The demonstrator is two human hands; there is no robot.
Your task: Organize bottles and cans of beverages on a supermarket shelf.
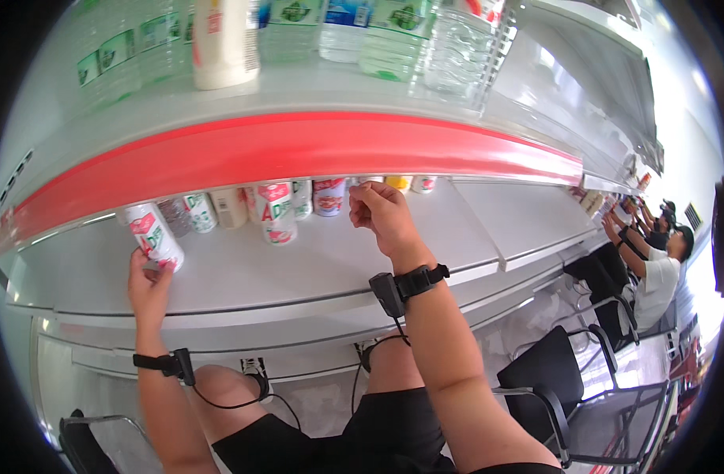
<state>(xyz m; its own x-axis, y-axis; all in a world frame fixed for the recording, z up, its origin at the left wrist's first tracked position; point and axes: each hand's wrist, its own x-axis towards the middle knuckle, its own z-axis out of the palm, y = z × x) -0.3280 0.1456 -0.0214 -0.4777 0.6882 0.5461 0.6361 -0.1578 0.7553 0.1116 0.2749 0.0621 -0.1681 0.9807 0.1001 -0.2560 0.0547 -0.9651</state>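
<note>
My left hand point(149, 281) grips the lower part of a white plastic drink bottle point(154, 236) with red and green print. The bottle leans over the left part of the grey metal shelf point(338, 260). Above the same shelf, my right hand point(385, 216) is curled with thumb and fingers together, and nothing shows in it. Between the hands stands a similar white drink bottle point(276, 216), upright. A white, red and blue container point(328, 197) is just left of my right hand. The upper shelf hides the tops of several containers.
A red-fronted upper shelf point(291, 142) overhangs my hands, holding clear water bottles point(394, 47) and a cream bottle point(225, 47). A cream container point(228, 207) stands farther back below. Black chairs point(545, 367) and seated people point(661, 278) are at right. Cables point(231, 406) hang from my wristbands.
</note>
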